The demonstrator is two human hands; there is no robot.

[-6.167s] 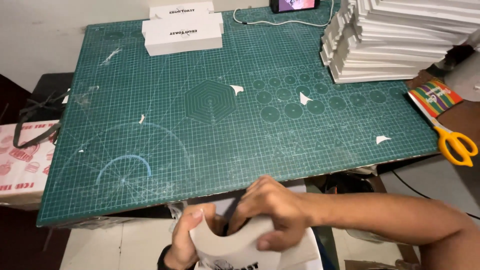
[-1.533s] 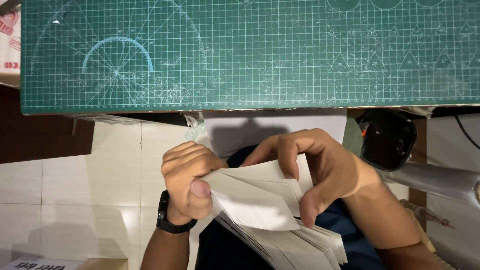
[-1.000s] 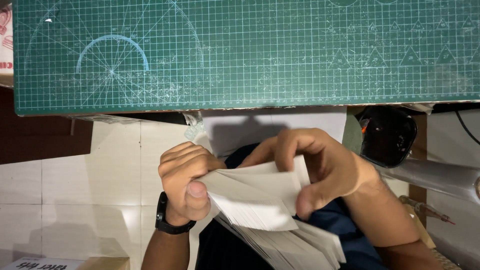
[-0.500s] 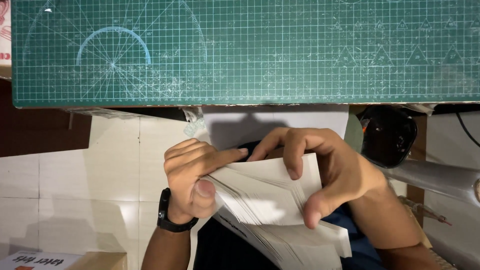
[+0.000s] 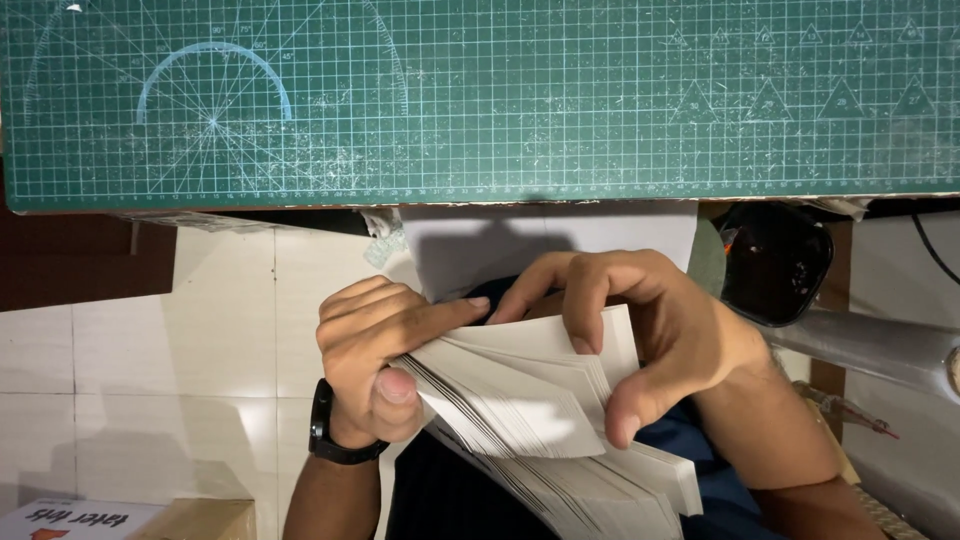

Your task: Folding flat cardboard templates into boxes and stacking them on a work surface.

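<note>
A thick stack of white paper sheets (image 5: 540, 420) rests in my lap, below the table's front edge. My left hand (image 5: 385, 360) grips the stack's left corner, thumb pressed on the fanned edges, a black band on the wrist. My right hand (image 5: 640, 340) lies over the top sheets, fingers curled across the upper edge and thumb pinching the right side. The sheets fan apart between the two hands.
A green gridded cutting mat (image 5: 480, 100) covers the table above my hands. A black round object (image 5: 775, 262) and a metal bar (image 5: 880, 345) sit at the right. White floor tiles (image 5: 150, 360) show at left, with a cardboard box (image 5: 130, 520) at the bottom left.
The view dropped from the table top to my lap. Over the last second my right thumb shifted along the stack and the sheets fanned wider.
</note>
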